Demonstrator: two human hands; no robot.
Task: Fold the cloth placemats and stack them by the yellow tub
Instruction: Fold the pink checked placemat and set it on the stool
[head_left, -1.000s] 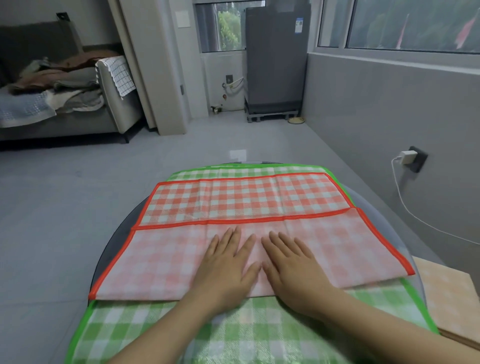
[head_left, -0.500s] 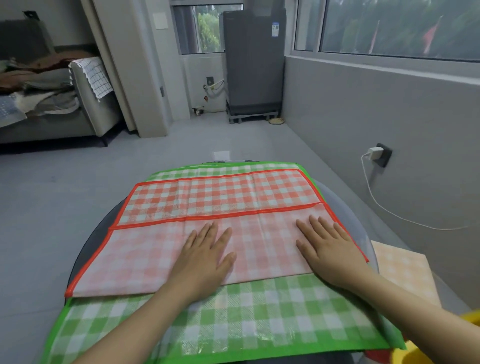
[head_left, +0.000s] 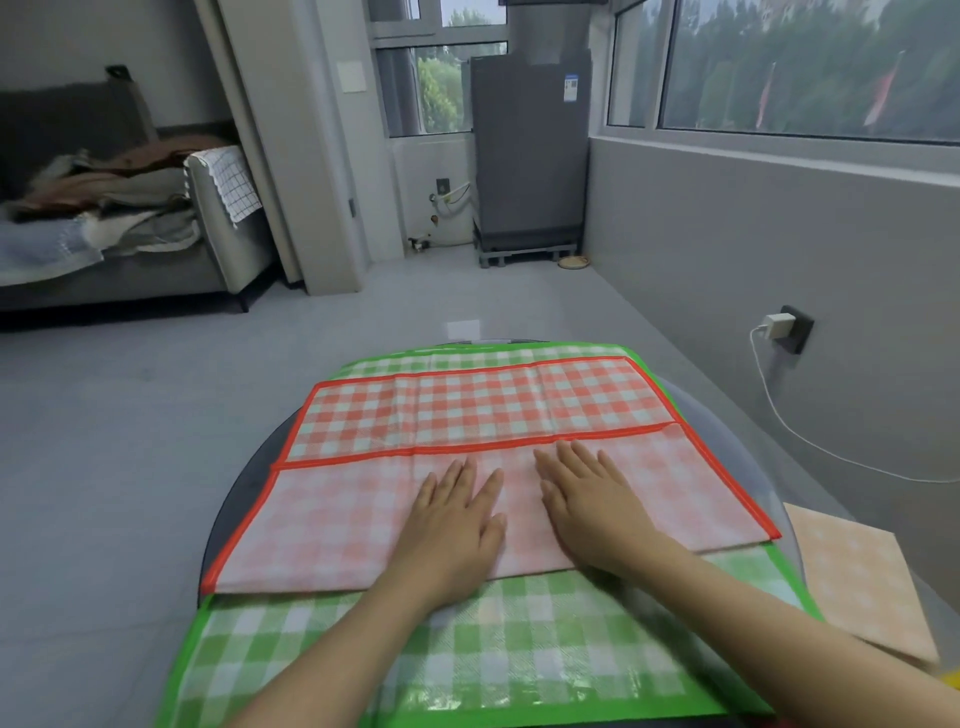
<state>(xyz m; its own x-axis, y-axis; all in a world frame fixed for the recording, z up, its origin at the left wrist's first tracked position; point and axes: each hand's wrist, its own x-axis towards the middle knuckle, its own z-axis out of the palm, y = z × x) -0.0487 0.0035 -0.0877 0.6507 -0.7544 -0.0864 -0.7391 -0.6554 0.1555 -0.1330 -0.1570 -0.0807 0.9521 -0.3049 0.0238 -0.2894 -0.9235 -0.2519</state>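
Observation:
A red-checked placemat (head_left: 483, 410) with a red hem lies on the round table, its near half folded over so the pale underside faces up. My left hand (head_left: 457, 525) and my right hand (head_left: 592, 504) both press flat on that folded flap, fingers straight and close together near its middle. Beneath it lies a green-checked placemat (head_left: 519, 644), spread out unfolded. A folded orange-checked placemat (head_left: 857, 577) rests at the right edge. Only a sliver of yellow shows at the far lower right.
The round dark table (head_left: 244, 483) ends close on the left and right. A white charger cable (head_left: 810, 441) hangs from a wall socket on the right. A grey sofa (head_left: 104, 244) with piled clothes stands far left, a grey appliance (head_left: 530, 150) at the back.
My right hand slid out to the flap's right end half a second ago and has come back to the middle beside my left hand. The view has shifted back to the left.

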